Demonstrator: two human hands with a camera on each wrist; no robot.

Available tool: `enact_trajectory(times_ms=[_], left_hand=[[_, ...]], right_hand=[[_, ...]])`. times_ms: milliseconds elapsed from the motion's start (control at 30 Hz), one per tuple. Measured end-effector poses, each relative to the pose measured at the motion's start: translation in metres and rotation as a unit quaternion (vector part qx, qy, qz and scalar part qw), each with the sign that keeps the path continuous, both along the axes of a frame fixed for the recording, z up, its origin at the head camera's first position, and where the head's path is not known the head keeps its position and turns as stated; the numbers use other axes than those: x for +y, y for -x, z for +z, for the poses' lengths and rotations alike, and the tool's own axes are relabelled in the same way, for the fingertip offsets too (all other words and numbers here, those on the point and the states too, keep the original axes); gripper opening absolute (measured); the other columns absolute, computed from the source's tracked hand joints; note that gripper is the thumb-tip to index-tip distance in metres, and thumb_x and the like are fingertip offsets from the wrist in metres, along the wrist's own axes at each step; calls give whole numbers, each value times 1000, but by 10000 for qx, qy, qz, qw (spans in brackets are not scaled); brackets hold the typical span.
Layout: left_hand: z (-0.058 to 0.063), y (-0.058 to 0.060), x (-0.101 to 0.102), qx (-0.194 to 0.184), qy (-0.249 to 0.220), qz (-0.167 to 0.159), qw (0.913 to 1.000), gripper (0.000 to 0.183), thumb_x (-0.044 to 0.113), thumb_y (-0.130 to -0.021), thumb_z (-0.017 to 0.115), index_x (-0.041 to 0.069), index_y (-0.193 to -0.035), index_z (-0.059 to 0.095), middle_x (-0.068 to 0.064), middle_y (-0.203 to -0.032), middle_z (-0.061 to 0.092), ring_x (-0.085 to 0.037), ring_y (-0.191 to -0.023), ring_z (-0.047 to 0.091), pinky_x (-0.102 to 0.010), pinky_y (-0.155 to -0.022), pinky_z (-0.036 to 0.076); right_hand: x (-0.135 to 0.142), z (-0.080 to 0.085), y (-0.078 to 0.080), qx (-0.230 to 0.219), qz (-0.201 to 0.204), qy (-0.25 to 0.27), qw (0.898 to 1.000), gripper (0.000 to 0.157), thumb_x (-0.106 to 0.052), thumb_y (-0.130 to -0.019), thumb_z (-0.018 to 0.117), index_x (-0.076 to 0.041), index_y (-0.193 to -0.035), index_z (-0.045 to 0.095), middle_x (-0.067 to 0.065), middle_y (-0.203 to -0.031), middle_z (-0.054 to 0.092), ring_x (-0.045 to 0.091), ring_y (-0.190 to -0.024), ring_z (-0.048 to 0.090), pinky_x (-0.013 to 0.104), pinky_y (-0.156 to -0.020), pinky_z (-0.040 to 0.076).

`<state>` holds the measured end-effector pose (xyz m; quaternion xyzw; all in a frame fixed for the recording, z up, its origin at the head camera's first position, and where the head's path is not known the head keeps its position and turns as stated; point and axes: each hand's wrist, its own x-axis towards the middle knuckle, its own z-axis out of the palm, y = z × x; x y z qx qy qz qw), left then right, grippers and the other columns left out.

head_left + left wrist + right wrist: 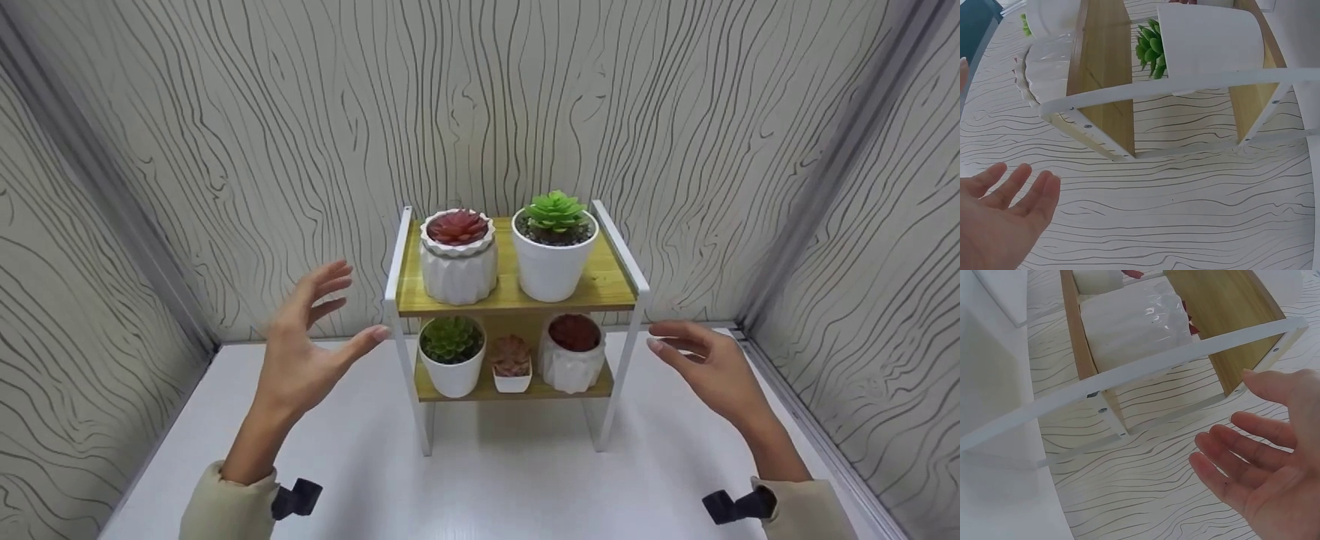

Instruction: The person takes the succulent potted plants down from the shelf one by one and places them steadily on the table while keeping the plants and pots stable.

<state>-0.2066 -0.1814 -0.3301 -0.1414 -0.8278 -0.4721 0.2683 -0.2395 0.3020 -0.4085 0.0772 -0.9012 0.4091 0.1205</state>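
A two-tier plant stand point(517, 306) with wooden boards and a white frame stands between my hands. On its upper board are a ribbed white pot with a red succulent point(460, 255) and a smooth white pot with a bright green succulent point(555, 259). The lower board bears a green succulent pot point(452, 360), a small pinkish succulent pot point(512, 375) and a white pot with a dark red succulent point(574, 360). My left hand point(300, 360), fingers spread, is left of the stand, holding nothing. At the right, my empty right hand point(709, 367) has its thumb close to the frame; contact is unclear.
The stand rests on a white tabletop point(337, 465). Wood-grain patterned panels rise behind it point(480, 97) and on both sides, with grey metal edging point(840, 142) at the corners. Dark wrist mounts point(298, 499) sit at both sleeve cuffs.
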Motion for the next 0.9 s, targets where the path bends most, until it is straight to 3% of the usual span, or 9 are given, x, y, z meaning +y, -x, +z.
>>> enact_trajectory(times_ms=[67,167,267,400,467,600,733,900], left_hand=[[4,-1,4,88,21,64,9999,87,20,-79,94,10,-154,50,-9,-150,60,-25,-139,57,-36,-114,52],[8,-2,8,186,-69,29,9998,85,19,-80,93,9,-153,51,-9,-149,60,-25,-138,56,-24,-112,51],[11,-3,10,200,-185,-72,9996,84,17,-82,91,10,-154,50,-9,-149,60,-25,-139,57,-15,-111,48],[14,-5,13,120,-284,-171,9994,86,15,-84,89,11,-158,45,-10,-150,58,-26,-141,56,-24,-115,50],[15,-6,16,17,-291,-195,9994,91,17,-85,89,11,-161,40,-10,-151,57,-27,-142,55,-32,-116,51],[17,-8,23,-190,-302,-235,9991,102,19,-83,91,10,-165,29,-11,-154,54,-28,-142,55,-41,-116,52],[21,-9,31,-206,-349,-203,9990,101,20,-83,91,8,-163,32,-11,-153,55,-28,-142,55,-42,-116,52],[29,-8,41,-105,-527,-140,9985,94,22,-83,91,8,-160,39,-9,-152,56,-26,-141,56,-41,-115,53]], right_hand=[[-1,0,-1,7,28,183,9998,43,-37,-105,66,-9,-137,67,12,-136,71,-16,-105,61,5,-92,48],[-3,-2,-2,127,102,555,9983,39,-32,-106,65,-6,-135,68,13,-131,72,-11,-102,67,10,-89,55],[-6,-5,-2,288,148,837,9960,35,-27,-107,64,-4,-133,69,4,-125,75,-8,-102,70,14,-86,60],[-10,-8,-3,317,217,1166,9924,35,-27,-108,62,-2,-130,69,-18,-113,74,-4,-103,73,18,-86,62],[-13,-9,-4,256,225,1237,9917,36,-29,-108,60,-2,-130,69,-23,-111,73,-3,-103,73,18,-87,62],[-19,-11,-7,130,194,1237,9921,37,-32,-110,57,-4,-130,69,-8,-117,77,-2,-103,74,18,-88,62],[-24,-12,-8,109,268,1361,9903,37,-31,-111,55,-3,-130,69,14,-125,75,-1,-106,73,20,-89,62],[-29,-10,-8,137,282,1646,9859,37,-28,-112,52,0,-130,68,12,-124,76,2,-108,73,20,-93,61]])
